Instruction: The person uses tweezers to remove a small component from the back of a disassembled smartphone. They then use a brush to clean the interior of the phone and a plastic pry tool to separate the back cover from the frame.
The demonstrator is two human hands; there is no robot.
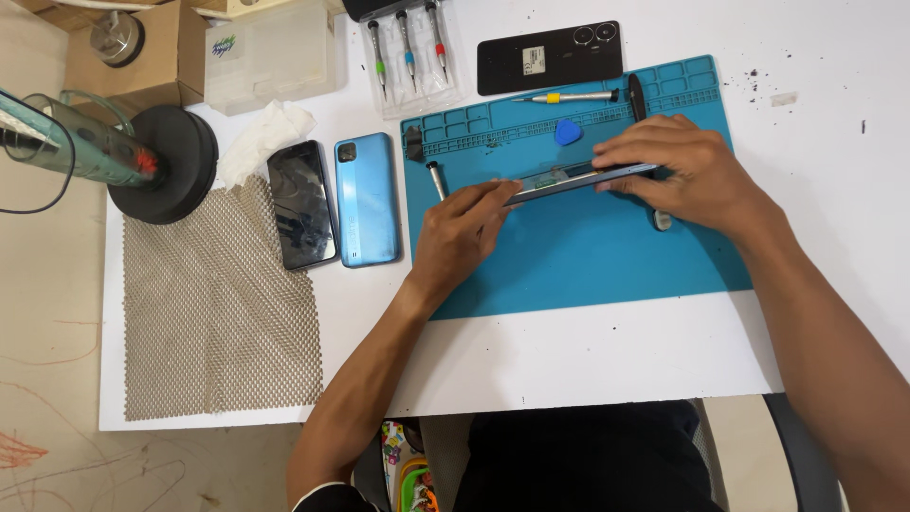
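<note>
Both hands hold a thin opened phone body [569, 180] edge-up above the blue work mat [588, 256]. My left hand [460, 232] pinches its left end with thumb and fingers. My right hand [682, 171] grips its right end from above. A small screwdriver [436, 180] lies on the mat just left of my left hand. A blue triangular pick [568, 132] and a yellow-banded screwdriver [569, 97] lie on the mat behind the phone body.
A blue phone [366, 199] and a dark phone [301, 204] lie left of the mat. A black back cover [550, 57] and a case of screwdrivers [409, 52] sit behind. A mesh pad [218, 303], tissue [261, 137] and round black stand [166, 161] are at left.
</note>
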